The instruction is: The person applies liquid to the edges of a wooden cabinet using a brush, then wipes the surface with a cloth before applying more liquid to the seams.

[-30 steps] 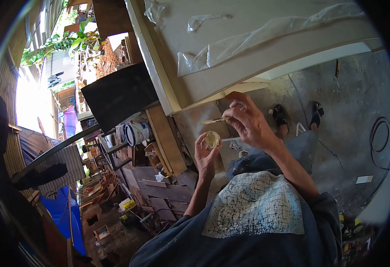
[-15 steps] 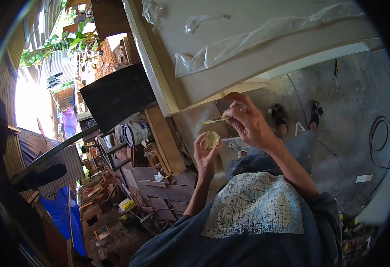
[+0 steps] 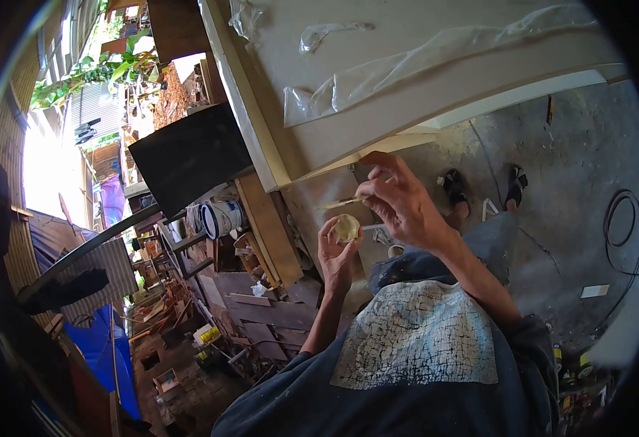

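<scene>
My left hand (image 3: 337, 255) is closed around a small round cup (image 3: 346, 228) with something pale yellowish inside. Its open top faces me. Between the thumb and fingers of my right hand (image 3: 401, 204) is a slim paintbrush (image 3: 341, 202), pointing left with its tip just above and left of the cup. Brush and cup are apart. Right beyond my hands is the corner of a large pale cabinet-like piece (image 3: 377, 124), with clear plastic film (image 3: 421, 69) lying on its surface.
A white paint bucket (image 3: 223, 219) and wooden boards (image 3: 268, 233) stand to the left, near a black panel (image 3: 188, 156). Two feet in dark sandals (image 3: 456, 187) rest on the concrete floor at right. A coiled black hose (image 3: 623, 229) lies at far right.
My right hand has shifted slightly left with the paintbrush, whose tip has moved left and a little down. My left hand and the cup have stayed almost still.
</scene>
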`<control>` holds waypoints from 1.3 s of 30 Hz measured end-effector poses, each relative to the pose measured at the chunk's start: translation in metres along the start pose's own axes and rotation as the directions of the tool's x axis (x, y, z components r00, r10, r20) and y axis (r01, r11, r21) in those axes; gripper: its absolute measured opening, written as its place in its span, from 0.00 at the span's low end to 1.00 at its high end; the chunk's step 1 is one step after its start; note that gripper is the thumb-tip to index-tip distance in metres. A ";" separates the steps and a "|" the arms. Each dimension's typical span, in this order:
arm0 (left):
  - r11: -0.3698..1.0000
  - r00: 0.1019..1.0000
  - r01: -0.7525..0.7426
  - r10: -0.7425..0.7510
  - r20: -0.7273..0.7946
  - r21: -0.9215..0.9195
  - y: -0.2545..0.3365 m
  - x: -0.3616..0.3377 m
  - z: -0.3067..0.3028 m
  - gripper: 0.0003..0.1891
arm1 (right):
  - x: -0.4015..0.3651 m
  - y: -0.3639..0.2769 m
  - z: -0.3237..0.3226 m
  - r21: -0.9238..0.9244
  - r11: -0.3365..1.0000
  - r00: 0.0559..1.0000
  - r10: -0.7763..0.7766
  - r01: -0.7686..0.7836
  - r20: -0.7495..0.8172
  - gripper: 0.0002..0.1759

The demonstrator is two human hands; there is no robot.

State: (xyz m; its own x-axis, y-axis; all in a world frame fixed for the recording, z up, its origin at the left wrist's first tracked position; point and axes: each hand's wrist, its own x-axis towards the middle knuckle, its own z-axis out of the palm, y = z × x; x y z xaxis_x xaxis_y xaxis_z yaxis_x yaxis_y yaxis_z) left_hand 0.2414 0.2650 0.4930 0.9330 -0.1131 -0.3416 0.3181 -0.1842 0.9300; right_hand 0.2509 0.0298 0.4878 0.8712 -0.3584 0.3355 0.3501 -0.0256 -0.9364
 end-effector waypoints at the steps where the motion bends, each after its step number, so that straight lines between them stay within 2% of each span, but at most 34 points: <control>1: 1.000 1.000 0.002 -0.002 0.001 0.001 -0.001 0.000 0.000 0.31 | 0.000 0.000 -0.001 -0.010 1.000 1.000 -0.013 0.013 0.002 0.13; 6: 1.000 1.000 0.003 -0.003 0.004 -0.008 -0.001 0.001 0.000 0.32 | -0.004 0.020 -0.003 -0.129 0.987 0.995 -0.100 0.097 -0.014 0.13; 9: 1.000 1.000 0.000 0.001 0.019 -0.012 0.000 0.001 0.001 0.31 | -0.001 0.004 -0.001 -0.038 0.999 0.999 -0.037 0.037 -0.003 0.13; 12: 1.000 1.000 -0.010 0.011 -0.022 0.009 0.000 -0.001 0.005 0.31 | 0.009 -0.016 -0.002 -0.004 0.998 0.997 -0.070 0.070 0.013 0.14; 17: 1.000 1.000 0.006 -0.006 0.006 0.004 -0.003 0.000 0.001 0.31 | -0.005 0.013 -0.002 -0.092 0.994 0.998 -0.057 0.057 0.005 0.13; 21: 1.000 0.999 0.018 -0.019 0.034 0.026 -0.003 -0.001 -0.002 0.32 | 0.006 -0.014 0.000 -0.010 0.998 0.998 -0.062 0.062 0.003 0.13; 27: 0.999 0.998 0.035 -0.035 0.044 0.007 0.000 0.000 0.000 0.32 | 0.002 -0.005 0.000 -0.058 0.998 0.999 -0.038 0.040 0.026 0.13; 31: 1.000 1.000 -0.004 0.004 0.029 0.000 0.002 -0.001 0.005 0.32 | 0.010 -0.021 0.003 -0.027 0.996 0.996 -0.086 0.086 0.016 0.13; 37: 1.000 0.999 0.023 -0.022 0.045 -0.009 -0.008 0.001 -0.003 0.33 | -0.002 0.003 0.003 -0.072 0.996 0.998 -0.047 0.049 0.028 0.14; 39: 1.000 0.999 0.008 -0.008 0.039 0.002 -0.004 -0.002 0.001 0.33 | 0.006 -0.018 0.002 -0.039 0.997 0.998 -0.064 0.065 0.022 0.14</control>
State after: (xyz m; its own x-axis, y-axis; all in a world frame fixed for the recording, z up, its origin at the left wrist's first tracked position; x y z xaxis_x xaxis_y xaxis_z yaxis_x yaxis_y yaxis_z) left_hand 0.2386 0.2645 0.4900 0.9233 -0.1491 -0.3540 0.3252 -0.1874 0.9269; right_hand 0.2507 0.0295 0.5068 0.8546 -0.3351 0.3968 0.3918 -0.0855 -0.9161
